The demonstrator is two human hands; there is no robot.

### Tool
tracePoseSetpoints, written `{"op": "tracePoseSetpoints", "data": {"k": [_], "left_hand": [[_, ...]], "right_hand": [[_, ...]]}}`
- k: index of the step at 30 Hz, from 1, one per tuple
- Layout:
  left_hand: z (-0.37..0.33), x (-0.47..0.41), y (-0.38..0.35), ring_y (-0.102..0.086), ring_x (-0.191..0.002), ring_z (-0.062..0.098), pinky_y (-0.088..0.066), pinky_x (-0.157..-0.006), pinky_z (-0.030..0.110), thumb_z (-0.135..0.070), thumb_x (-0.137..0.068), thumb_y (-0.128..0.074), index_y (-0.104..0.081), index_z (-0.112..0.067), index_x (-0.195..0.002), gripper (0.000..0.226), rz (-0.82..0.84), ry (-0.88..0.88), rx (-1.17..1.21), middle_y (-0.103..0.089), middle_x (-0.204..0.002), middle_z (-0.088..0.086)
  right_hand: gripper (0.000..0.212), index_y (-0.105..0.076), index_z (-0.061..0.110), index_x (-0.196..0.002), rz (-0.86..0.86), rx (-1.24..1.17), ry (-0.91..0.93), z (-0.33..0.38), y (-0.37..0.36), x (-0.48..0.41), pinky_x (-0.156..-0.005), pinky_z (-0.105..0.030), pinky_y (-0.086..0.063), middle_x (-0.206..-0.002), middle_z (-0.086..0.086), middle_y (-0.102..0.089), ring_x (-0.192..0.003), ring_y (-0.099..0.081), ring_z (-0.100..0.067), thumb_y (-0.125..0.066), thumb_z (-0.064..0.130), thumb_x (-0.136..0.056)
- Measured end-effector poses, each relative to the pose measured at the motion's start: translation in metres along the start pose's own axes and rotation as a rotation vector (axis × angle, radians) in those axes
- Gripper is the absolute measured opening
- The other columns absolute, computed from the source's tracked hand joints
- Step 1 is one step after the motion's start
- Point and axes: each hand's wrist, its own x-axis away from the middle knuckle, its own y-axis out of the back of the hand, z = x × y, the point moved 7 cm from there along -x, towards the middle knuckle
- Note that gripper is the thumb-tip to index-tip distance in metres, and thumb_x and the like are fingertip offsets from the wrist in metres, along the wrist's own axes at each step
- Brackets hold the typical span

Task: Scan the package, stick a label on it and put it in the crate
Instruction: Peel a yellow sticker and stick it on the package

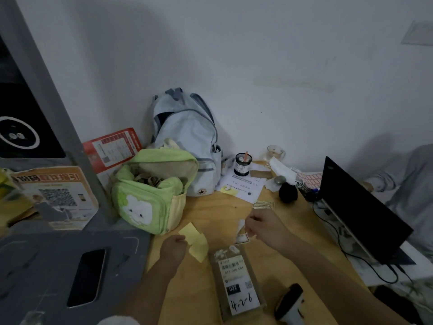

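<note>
A long narrow package lies on the wooden table near the front, with a white shipping label on top marked "032" and handwritten numbers. My left hand pinches a yellow backing sheet just left of the package's far end. My right hand is closed on a small white label above the package's far end. A handheld scanner lies on the table to the right of the package. No crate is visible.
A green bag and a pale blue backpack stand at the back left. A dark laptop with cables sits at the right. A grey stand holding a phone is at the left. Papers, a pen cup and stickers lie behind.
</note>
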Motion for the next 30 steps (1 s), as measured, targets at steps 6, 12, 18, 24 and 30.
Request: {"op": "tracePoseSetpoints", "data": {"k": [6, 12, 18, 24, 30], "left_hand": [[-0.068, 0.057, -0.025, -0.059, -0.07, 0.016, -0.047, -0.063, 0.025, -0.002, -0.084, -0.062, -0.065, -0.008, -0.094, 0.012, 0.27, -0.116, 0.058, -0.064, -0.085, 0.006], [-0.112, 0.112, -0.054, -0.061, -0.089, 0.013, -0.049, -0.075, 0.027, -0.003, -0.073, -0.071, -0.067, -0.014, -0.099, 0.029, 0.512, -0.298, -0.099, -0.066, -0.098, -0.003], [-0.109, 0.121, -0.05, -0.058, -0.076, 0.017, -0.048, -0.066, 0.03, 0.0, -0.075, -0.07, -0.06, -0.014, -0.078, 0.017, 0.341, -0.396, -0.065, -0.062, -0.085, 0.002], [-0.1, 0.115, -0.032, -0.058, -0.074, 0.021, -0.048, -0.061, 0.032, -0.002, -0.085, -0.062, -0.057, -0.014, -0.072, 0.018, 0.163, -0.35, 0.123, -0.059, -0.079, 0.005], [-0.086, 0.112, -0.032, -0.061, -0.073, 0.017, -0.052, -0.057, 0.026, 0.001, -0.088, -0.059, -0.058, -0.009, -0.08, 0.013, 0.144, -0.252, 0.324, -0.061, -0.081, 0.006]], "right_hand": [[0.019, -0.058, 0.004, -0.074, -0.013, 0.0, -0.026, 0.005, -0.008, -0.002, -0.062, -0.031, -0.043, -0.078, -0.015, -0.061, -0.067, -0.059, -0.021, -0.051, 0.012, -0.089], [0.023, -0.052, 0.008, -0.061, -0.074, 0.075, 0.005, 0.019, -0.023, 0.004, -0.055, -0.028, -0.031, -0.06, -0.007, -0.049, -0.055, -0.041, -0.018, -0.054, 0.014, -0.083], [0.022, -0.061, 0.011, -0.067, -0.032, 0.089, 0.033, 0.024, -0.034, 0.015, -0.064, -0.032, -0.04, -0.071, -0.006, -0.061, -0.067, -0.052, -0.018, -0.053, 0.016, -0.087], [0.025, -0.067, 0.008, -0.071, -0.078, -0.038, 0.057, 0.012, -0.026, 0.02, -0.08, -0.039, -0.047, -0.077, -0.009, -0.066, -0.08, -0.061, -0.025, -0.058, 0.02, -0.09], [0.033, -0.061, 0.021, -0.065, -0.229, -0.147, -0.039, -0.012, -0.013, 0.02, -0.067, -0.027, -0.051, -0.077, -0.004, -0.066, -0.073, -0.062, -0.019, -0.063, -0.009, -0.079]]}}
